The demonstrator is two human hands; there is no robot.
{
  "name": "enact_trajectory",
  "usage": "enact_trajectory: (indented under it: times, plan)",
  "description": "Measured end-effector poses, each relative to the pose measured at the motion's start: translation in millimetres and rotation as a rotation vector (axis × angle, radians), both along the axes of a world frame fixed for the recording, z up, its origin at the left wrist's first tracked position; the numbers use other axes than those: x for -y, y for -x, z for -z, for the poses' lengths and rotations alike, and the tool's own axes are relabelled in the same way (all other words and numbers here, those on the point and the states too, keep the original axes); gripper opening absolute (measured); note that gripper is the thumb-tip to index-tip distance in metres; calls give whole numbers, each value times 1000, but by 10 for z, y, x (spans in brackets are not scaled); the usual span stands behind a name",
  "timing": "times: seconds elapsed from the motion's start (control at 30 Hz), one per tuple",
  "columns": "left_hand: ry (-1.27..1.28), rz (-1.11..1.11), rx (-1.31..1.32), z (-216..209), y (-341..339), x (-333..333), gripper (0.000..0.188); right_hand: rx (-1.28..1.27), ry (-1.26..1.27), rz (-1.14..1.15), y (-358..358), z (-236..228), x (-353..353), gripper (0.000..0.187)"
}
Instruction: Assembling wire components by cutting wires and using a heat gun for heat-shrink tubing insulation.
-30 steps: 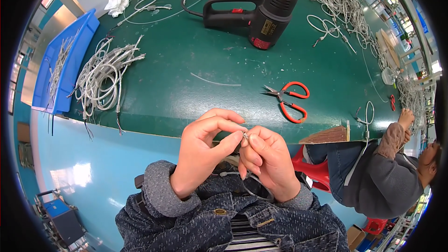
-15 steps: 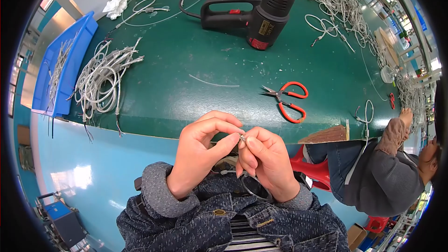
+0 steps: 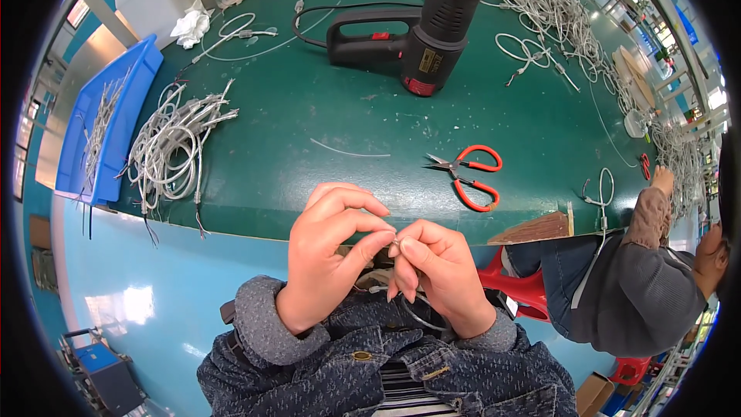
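Observation:
Just off the table's near edge, my left hand point(image 3: 328, 251) and my right hand point(image 3: 440, 270) meet fingertip to fingertip. Both are closed in a pinch on the end of a grey cable point(image 3: 421, 316), whose tip is mostly covered by the fingers. The rest of that cable loops down below my right hand, in front of my jacket. Beyond my right hand, scissors with red handles point(image 3: 478, 158) lie spread on the green table point(image 3: 293, 116). A short thin clear strand point(image 3: 351, 152) rests on the tabletop beyond my left hand.
A black heat gun point(image 3: 432, 38) stands at the far middle. To the left are a bundle of grey cables point(image 3: 174, 139) and a blue tray point(image 3: 127, 120) holding wires. A large cable pile point(image 3: 540, 0) covers the far right. On the right sits a co-worker point(image 3: 641, 286).
The fingertips have closed more tightly over the cable end, which shows less now. The whole view has shifted slightly, so the table things sit a little lower.

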State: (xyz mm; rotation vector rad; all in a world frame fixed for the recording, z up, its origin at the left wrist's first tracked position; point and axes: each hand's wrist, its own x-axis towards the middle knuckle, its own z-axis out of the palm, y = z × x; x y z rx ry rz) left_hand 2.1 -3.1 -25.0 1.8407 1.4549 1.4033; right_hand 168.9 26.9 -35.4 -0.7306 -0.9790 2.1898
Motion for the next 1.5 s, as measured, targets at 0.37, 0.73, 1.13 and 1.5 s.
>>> enact_trajectory:
  times: [0.37,0.73,1.13,1.5]
  plan:
    - [641,249,1012,60,-23,51,10,-17,-26,-85,-17,-33,1,19]
    - [289,228,222,26,107,-5,6,217,-252,-33,-24,-49,-7,14]
    - [765,348,1124,-23,53,20,16,147,-313,23,-17,-37,12,13]
    - [305,-105,857,19,-222,48,13,64,-177,165,43,52,0,8]
